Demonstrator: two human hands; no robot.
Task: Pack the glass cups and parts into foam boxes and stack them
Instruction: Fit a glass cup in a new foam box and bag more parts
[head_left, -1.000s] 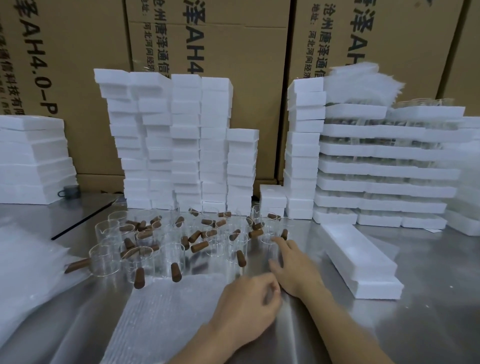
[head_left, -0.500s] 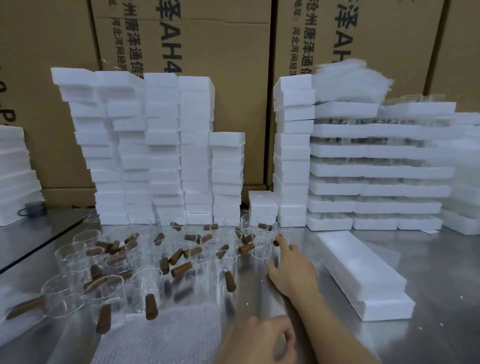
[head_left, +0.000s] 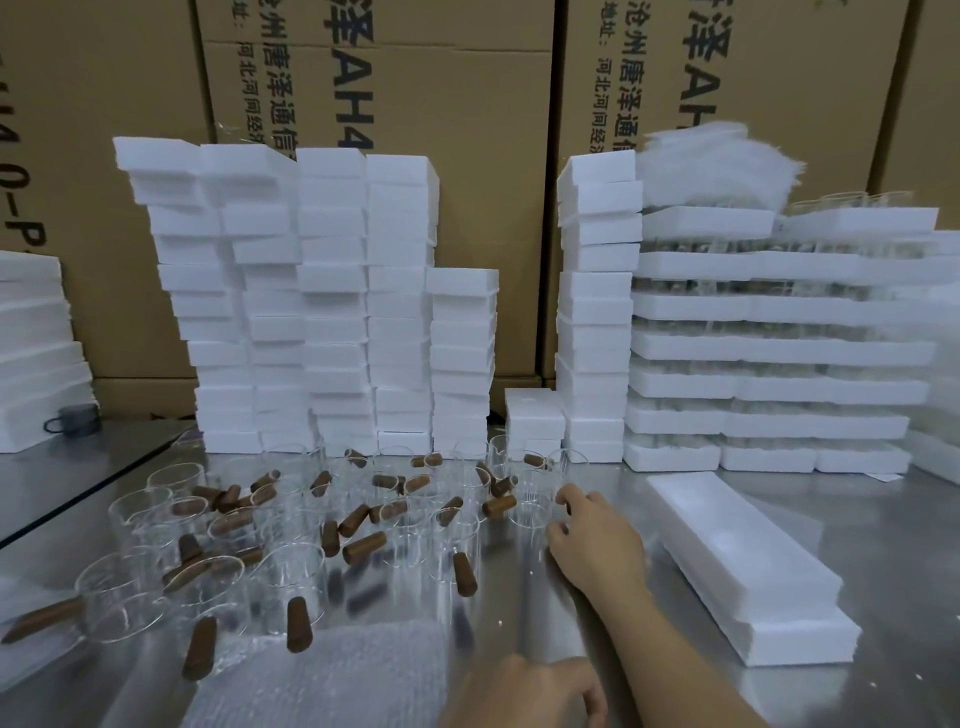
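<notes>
Clear bubble wrap (head_left: 322, 675) lies nearest, just in front of glass cups (head_left: 291, 566) on steel table (head_left: 883, 545). L hand (head_left: 524, 693) at wrap's R corner, fingers curled; cannot tell if holding anything. R hand (head_left: 592, 540) at cups' R edge, fingers curled on end cup (head_left: 530, 512). Cups upright, brown handles (head_left: 363, 548) pointing all ways. Long foam box (head_left: 748, 566) flat, R of cups. Foam box stacks (head_left: 332, 312) directly behind cups; cardboard cartons (head_left: 457, 104) beyond.

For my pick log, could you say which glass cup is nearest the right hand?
The glass cup just left of the right hand; all others stand farther away.
</notes>
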